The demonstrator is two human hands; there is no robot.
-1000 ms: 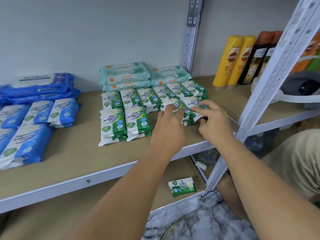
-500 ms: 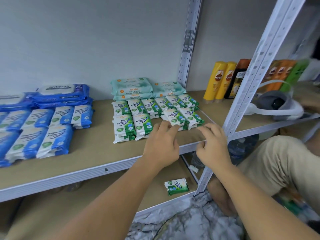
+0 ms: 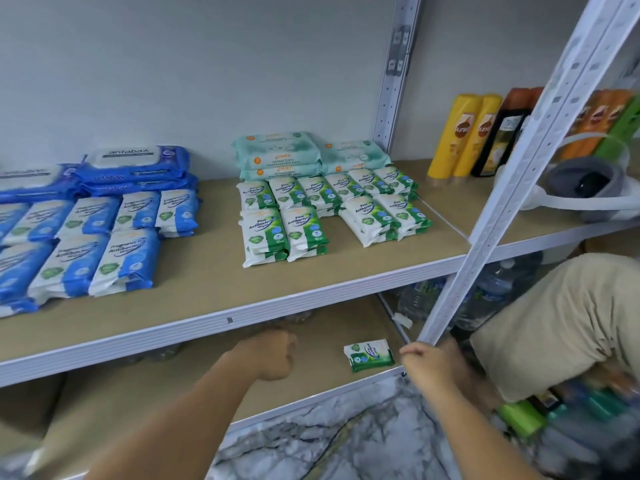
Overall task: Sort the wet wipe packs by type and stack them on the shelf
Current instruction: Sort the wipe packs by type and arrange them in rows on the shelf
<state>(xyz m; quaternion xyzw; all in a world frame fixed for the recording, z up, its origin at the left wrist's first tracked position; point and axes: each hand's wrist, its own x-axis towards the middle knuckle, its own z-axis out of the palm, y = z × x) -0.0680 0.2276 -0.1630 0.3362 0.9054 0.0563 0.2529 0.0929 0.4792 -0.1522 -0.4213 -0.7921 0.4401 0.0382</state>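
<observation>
My left hand (image 3: pixel 273 355) is loosely curled and my right hand (image 3: pixel 427 363) half-open, both empty, beside the stray green pack (image 3: pixel 369 355) on the lower shelf (image 3: pixel 311 341): light, soft, slick film, so I'd pinch its long edges.

The blue packs (image 3: pixel 20 258) at the far left were cut by the picture's edge, so their full count could not be told. The white upright post (image 3: pixel 512 174) covered part of the bottles (image 3: pixel 498 133) behind it. Under the upper shelf (image 3: pixel 221 320), clear bottles (image 3: pixel 420 299) were mostly hidden. The left hand (image 3: pixel 270 355) was blurred. Things at the lower right corner (image 3: pixel 568 420) were too smeared to name.
</observation>
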